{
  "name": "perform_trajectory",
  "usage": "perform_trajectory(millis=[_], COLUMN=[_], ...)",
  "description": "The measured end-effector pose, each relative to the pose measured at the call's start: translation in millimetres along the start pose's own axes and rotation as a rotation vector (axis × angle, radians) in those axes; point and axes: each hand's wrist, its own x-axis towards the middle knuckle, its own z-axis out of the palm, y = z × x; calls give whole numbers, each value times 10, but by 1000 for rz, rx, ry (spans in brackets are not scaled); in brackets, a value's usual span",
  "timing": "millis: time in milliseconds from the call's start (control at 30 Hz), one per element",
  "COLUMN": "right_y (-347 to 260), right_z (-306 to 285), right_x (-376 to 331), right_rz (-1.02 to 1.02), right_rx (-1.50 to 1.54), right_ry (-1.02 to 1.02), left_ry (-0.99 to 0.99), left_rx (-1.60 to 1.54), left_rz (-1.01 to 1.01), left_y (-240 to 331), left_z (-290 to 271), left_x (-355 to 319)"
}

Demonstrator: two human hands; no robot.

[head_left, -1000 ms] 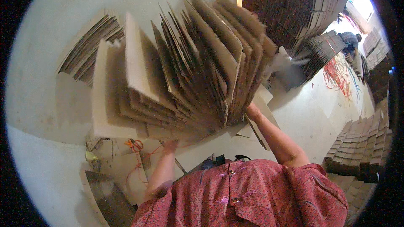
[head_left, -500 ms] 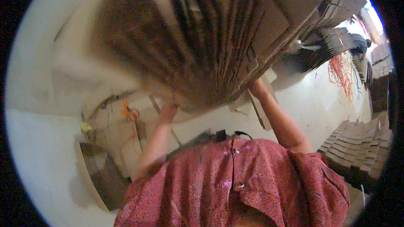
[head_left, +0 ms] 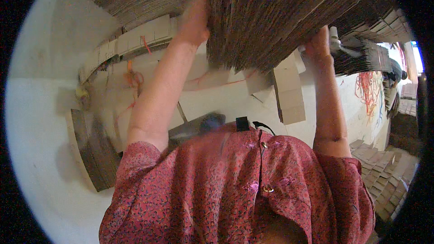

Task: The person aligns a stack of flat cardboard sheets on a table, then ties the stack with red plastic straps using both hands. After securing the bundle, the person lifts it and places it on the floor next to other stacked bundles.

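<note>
A thick stack of flat cardboard sheets (head_left: pixel 271 18) stands on edge in front of me, its layers packed closely side by side. My left hand (head_left: pixel 197 25) presses along the left face of the stack; its fingertips run up toward the top of the picture and are partly blurred. Against the lower right edge of the same cardboard lies my right hand (head_left: pixel 318 44), its fingers mostly hidden. Both forearms reach up and forward, with the stack gripped between the hands.
More cardboard stacks (head_left: pixel 135 0) stand at the far left, above pale cartons (head_left: pixel 142 36). Orange and red strapping (head_left: pixel 368 92) lies on the floor at right, near another person (head_left: pixel 398 72). A dark cardboard bundle (head_left: pixel 95 149) sits at left, a flattened carton (head_left: pixel 289 92) near the middle.
The cardboard stack has moved up and to the right, and its fanned sheets are now closer together. Both hands have risen with it, the left from its underside to its left face.
</note>
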Motion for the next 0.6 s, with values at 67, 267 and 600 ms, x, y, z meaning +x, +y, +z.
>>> perform_trajectory(millis=[67,267,600], right_y=[-43,272,1759], right_z=[-12,-12,-345], right_x=[23,-56,27], right_rz=[-10,112,807], right_rx=[-27,-209,-253], right_ry=[-90,-50,-87], left_ry=[65,280,430], left_rx=[-73,-171,-126], left_rz=[-1,-281,-793], left_y=[-17,-222,-1739], left_z=[14,68,-1665], left_x=[-6,-342,-276])
